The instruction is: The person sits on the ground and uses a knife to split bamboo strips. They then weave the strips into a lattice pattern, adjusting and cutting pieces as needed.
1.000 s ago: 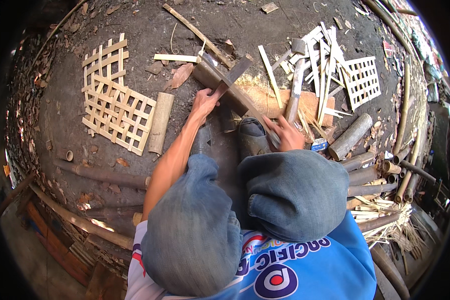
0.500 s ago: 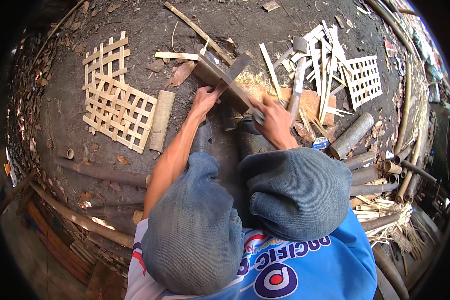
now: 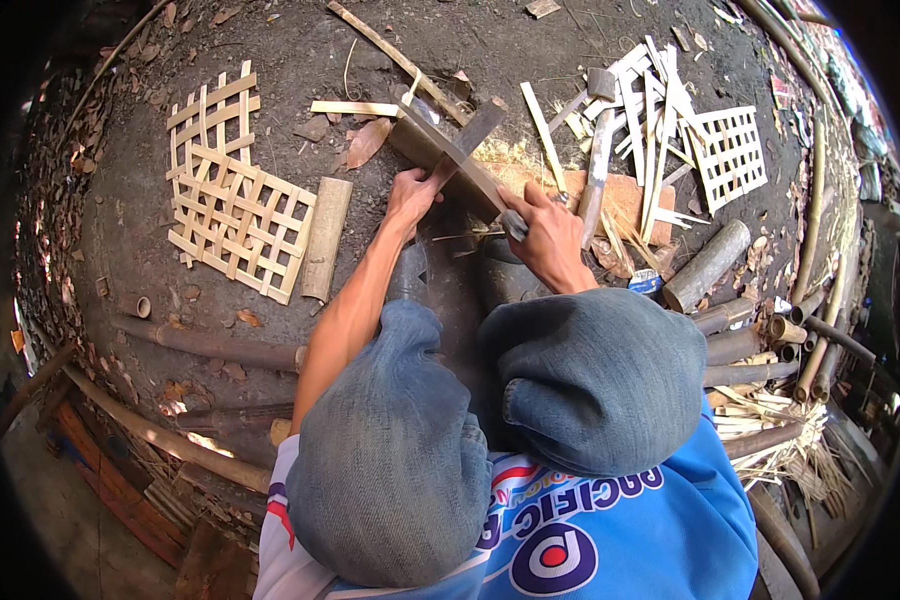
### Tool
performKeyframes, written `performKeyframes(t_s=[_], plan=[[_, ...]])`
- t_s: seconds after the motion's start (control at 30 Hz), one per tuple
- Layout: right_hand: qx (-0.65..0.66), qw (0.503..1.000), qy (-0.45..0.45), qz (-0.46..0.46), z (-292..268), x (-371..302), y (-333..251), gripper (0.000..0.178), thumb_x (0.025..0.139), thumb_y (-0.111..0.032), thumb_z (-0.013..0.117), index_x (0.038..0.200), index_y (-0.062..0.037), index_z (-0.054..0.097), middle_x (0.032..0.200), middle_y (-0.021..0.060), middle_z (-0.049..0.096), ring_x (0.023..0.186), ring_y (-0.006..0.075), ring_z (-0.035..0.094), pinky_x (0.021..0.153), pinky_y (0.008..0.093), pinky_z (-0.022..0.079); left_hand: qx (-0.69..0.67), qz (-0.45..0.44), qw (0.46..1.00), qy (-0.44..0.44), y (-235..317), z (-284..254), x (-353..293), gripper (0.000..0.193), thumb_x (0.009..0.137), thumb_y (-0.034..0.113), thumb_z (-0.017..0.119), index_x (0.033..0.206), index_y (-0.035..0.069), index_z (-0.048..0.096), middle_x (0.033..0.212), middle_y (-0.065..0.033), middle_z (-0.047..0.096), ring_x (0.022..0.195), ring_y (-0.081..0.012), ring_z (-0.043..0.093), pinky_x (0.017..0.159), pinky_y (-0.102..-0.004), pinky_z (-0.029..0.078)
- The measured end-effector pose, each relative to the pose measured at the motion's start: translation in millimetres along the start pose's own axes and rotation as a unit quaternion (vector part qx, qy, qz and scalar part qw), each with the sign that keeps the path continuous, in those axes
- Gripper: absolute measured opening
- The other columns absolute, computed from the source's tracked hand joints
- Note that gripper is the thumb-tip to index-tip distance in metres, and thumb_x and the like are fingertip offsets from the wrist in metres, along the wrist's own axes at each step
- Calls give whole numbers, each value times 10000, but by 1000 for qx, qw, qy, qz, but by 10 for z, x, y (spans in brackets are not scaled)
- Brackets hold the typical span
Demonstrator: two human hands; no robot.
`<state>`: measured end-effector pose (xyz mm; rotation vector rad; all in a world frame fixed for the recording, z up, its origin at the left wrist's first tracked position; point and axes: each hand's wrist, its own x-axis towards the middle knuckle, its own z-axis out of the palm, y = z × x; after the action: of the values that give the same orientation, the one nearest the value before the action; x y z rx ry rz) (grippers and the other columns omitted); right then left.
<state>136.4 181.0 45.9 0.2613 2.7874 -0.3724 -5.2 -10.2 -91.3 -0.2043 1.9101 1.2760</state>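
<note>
My left hand [image 3: 410, 198] is closed round the lower end of a flat dark strip [image 3: 482, 124]. The strip slants up and right across a long, wide-bladed tool [image 3: 480, 188], whose exact kind I cannot make out. My right hand [image 3: 548, 232] grips this tool at its near right end, where a grey handle end [image 3: 515, 225] shows. Its brownish face tilts toward me and its far tip reaches up and left, by a pale bamboo strip [image 3: 355, 108]. Both hands are ahead of my bent knees.
Woven bamboo lattice panels [image 3: 240, 222] lie at left beside a split bamboo piece [image 3: 326, 240]. Right of my hands are a wooden board [image 3: 625, 203], a long-handled hammer [image 3: 598, 150], loose bamboo strips [image 3: 650, 140] and another lattice [image 3: 732, 160]. Bamboo poles [image 3: 710, 265] crowd the lower right.
My right hand has shifted slightly up and left and shows less blur. The left hand and the dark strip have moved up slightly. The long-bladed tool remains crossed with the strip.
</note>
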Motion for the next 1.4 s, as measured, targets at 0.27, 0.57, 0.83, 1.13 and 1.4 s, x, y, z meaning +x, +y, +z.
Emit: performKeyframes(t_s=[0.27, 0.57, 0.83, 1.13, 1.4], plan=[[-50, 998, -40, 23, -91, -909, 409, 570, 897, -302, 657, 1449, -369, 530, 999, 42, 522, 943, 232, 648, 719, 383, 564, 7, 21, 1000, 12, 64, -101, -120, 825, 801, 773, 664, 994, -29, 690, 810, -109, 639, 793, -180, 563, 737, -349, 423], [-1, 999, 17, -45, -17, -612, 604, 496, 860, -391, 680, 1352, -340, 638, 916, 32, 500, 823, 241, 670, 659, 379, 541, -5, 16, 999, 39, 11, -170, -33, 810, 815, 771, 647, 967, -24, 680, 840, -104, 635, 774, -184, 583, 717, -361, 431], [-20, 998, 42, -31, 70, -193, 161, 582, 814, -408, 690, 1380, -297, 615, 924, 76, 484, 821, 259, 670, 676, 385, 547, -15, 22, 999, 40, 15, -145, -34, 829, 809, 768, 657, 1014, -35, 691, 856, -111, 640, 804, -194, 583, 767, -370, 433], [90, 994, -68, 11, -3, -1042, 786, 560, 856, -321, 676, 1406, -267, 588, 992, 55, 537, 850, 261, 670, 694, 383, 547, 26, 5, 1000, 6, 40, -68, -113, 859, 776, 804, 654, 1019, -19, 702, 798, -107, 626, 847, -213, 575, 817, -413, 428], [11, 999, -8, -34, -76, -223, 72, 629, 843, -268, 688, 1454, -264, 541, 1022, 68, 520, 955, 261, 624, 762, 371, 553, -16, 11, 1000, 24, -94, -140, -40, 831, 775, 777, 688, 1005, -21, 712, 816, -87, 638, 787, -176, 577, 806, -359, 437]])
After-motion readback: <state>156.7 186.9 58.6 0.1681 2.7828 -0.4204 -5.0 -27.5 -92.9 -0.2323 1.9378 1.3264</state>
